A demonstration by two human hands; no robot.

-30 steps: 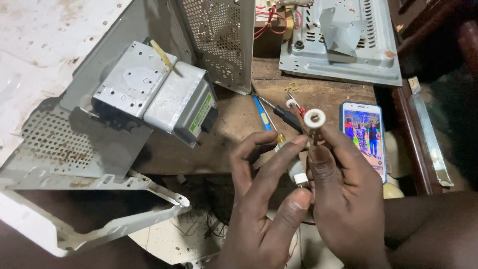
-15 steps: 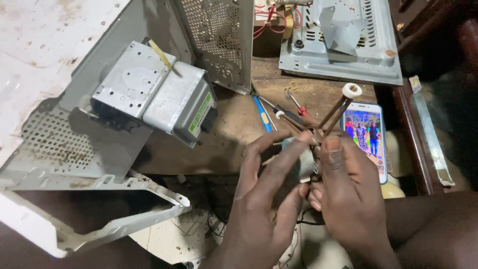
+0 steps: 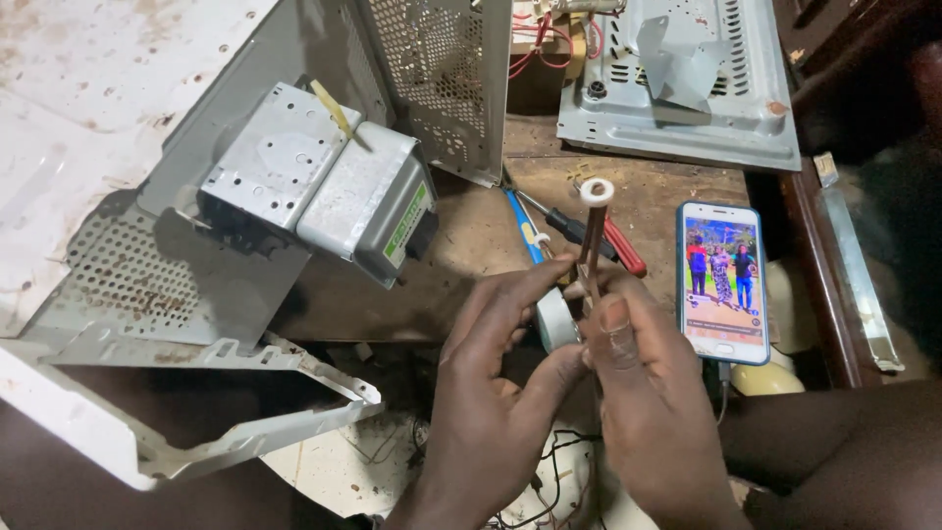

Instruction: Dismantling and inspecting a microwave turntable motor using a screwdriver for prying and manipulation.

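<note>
Two hands meet over the near edge of the wooden tabletop (image 3: 461,245), both closed on one small assembly. The left hand (image 3: 491,393) curls its fingers around a small round grey metal disc-shaped part (image 3: 555,319), thumb and forefinger pinching its rim. The right hand (image 3: 653,412) is closed on a thin brown rod with a white ring at its top (image 3: 593,231), thumb pressed to the lower shaft; the rod stands nearly upright and its foot meets the grey part. Whether the two pieces are joined or merely touching cannot be told.

Just behind the rod lie a red-handled screwdriver (image 3: 613,243) and a blue-handled tool (image 3: 523,228), neither in hand. To the right a smartphone with a lit screen (image 3: 722,280) lies flat. To the left, a grey boxy metal component with a green label (image 3: 324,186) remains seated on a dismantled white perforated sheet-metal chassis (image 3: 137,285); a second grey vented metal panel (image 3: 677,88) lies at the far edge.

Judged from this, disassembly of the housing is well advanced, the small part is out and under handling, and the large component is still mounted.
</note>
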